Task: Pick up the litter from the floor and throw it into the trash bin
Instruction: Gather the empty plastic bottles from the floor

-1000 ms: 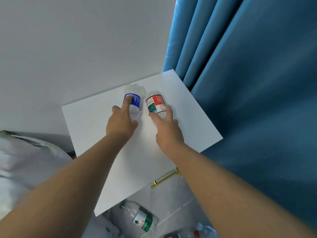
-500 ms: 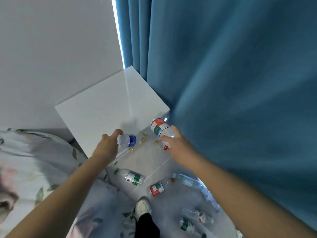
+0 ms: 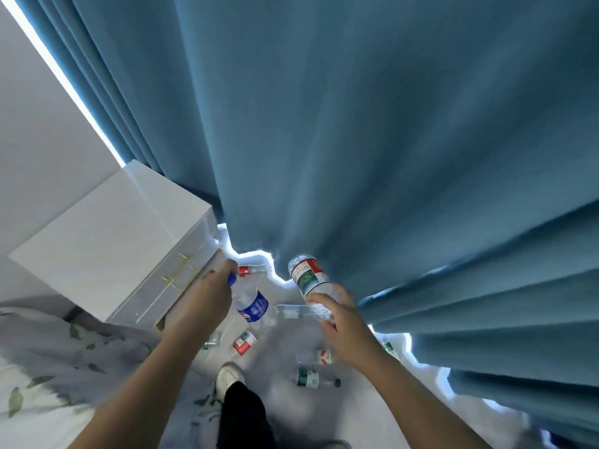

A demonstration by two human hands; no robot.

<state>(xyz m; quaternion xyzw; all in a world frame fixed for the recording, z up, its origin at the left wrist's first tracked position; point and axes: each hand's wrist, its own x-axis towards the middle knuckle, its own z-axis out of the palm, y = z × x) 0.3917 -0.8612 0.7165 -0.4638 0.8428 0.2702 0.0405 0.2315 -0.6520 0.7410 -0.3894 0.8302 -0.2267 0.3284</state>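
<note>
My left hand (image 3: 207, 294) grips the neck of a clear bottle with a blue label (image 3: 254, 306), which hangs downward above the floor. My right hand (image 3: 337, 315) holds a clear bottle with a red and green label (image 3: 306, 275) by its lower end, the bottle pointing up toward the curtain. Several more plastic bottles lie on the grey floor below, among them a red-labelled one (image 3: 243, 342), a green-labelled one (image 3: 308, 378) and a small red one (image 3: 248, 271). No trash bin is in view.
A white nightstand (image 3: 107, 241) with gold handles stands at the left. A blue curtain (image 3: 372, 140) hangs close on the right. A bed with leaf-print bedding (image 3: 48, 367) lies at the lower left. My white shoe (image 3: 228, 377) and dark trouser leg stand on the floor.
Both hands have carried the two bottles off the nightstand top and out over the floor. The view has swung right and down, toward the curtain and the scattered bottles.
</note>
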